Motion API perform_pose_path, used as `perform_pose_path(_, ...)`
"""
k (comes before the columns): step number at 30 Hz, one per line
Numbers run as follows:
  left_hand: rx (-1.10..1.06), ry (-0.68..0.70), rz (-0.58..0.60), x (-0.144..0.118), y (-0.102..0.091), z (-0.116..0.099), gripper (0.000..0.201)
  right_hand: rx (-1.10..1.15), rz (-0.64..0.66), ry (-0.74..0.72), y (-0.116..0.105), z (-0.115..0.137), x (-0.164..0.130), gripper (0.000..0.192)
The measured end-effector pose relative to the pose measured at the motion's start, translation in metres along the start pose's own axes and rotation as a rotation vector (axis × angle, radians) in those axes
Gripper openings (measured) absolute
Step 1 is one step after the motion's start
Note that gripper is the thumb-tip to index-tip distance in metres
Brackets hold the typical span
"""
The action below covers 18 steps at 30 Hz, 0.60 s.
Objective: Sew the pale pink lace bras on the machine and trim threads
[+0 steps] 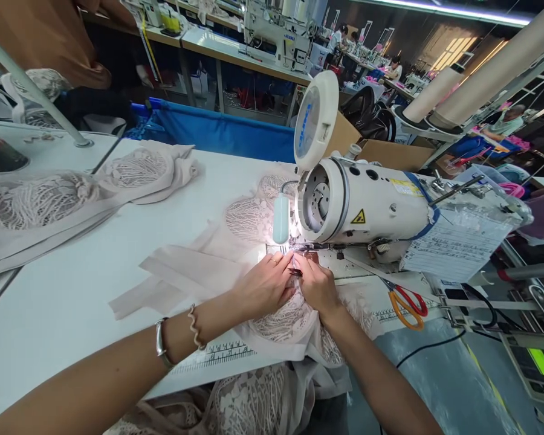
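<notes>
My left hand (269, 281) is at the sewing machine (367, 202), its fingers bent and pressed on a pale beige lace garment (281, 323) just in front of the lit needle area. Close against it, my right hand (316, 283) pinches the same garment, fingertips almost touching the left ones. A small dark object (295, 272) shows between the hands; its kind is hidden by the fingers. The garment passes under the machine head, with lace (249, 217) behind the needle and sheer strips spread to the left. A pale green lamp (280, 219) hangs beside the needle.
Scissors with orange and red handles (408, 307) lie right of my right hand. More lace pieces (49, 199) are on the white table (72, 326) at left, near a metal pole (36, 90). A blue cloth bin (226, 130) stands behind the table. Lace pieces (249, 402) hang over my lap.
</notes>
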<state>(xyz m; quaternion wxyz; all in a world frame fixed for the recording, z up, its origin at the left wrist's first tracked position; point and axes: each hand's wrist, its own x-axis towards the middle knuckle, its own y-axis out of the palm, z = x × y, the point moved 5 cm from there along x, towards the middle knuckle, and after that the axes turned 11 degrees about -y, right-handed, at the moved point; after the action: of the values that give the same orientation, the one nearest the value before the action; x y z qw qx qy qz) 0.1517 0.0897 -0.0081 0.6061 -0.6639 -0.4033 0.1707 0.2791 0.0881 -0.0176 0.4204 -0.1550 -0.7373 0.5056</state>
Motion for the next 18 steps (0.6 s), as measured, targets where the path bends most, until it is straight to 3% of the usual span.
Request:
perform_pose_path(6, -0.007, -0.009, -0.002, 0.0, 0.004, 0.005, 0.047, -0.009, -0.028, -0.023, -0.001, 0.001, -0.002, 0.034)
perform_pose_path(18, 0.081, -0.046, -0.033, -0.002, 0.006, 0.008, 0.057, 0.041, 0.207, 0.103, 0.011, -0.006, -0.001, 0.046)
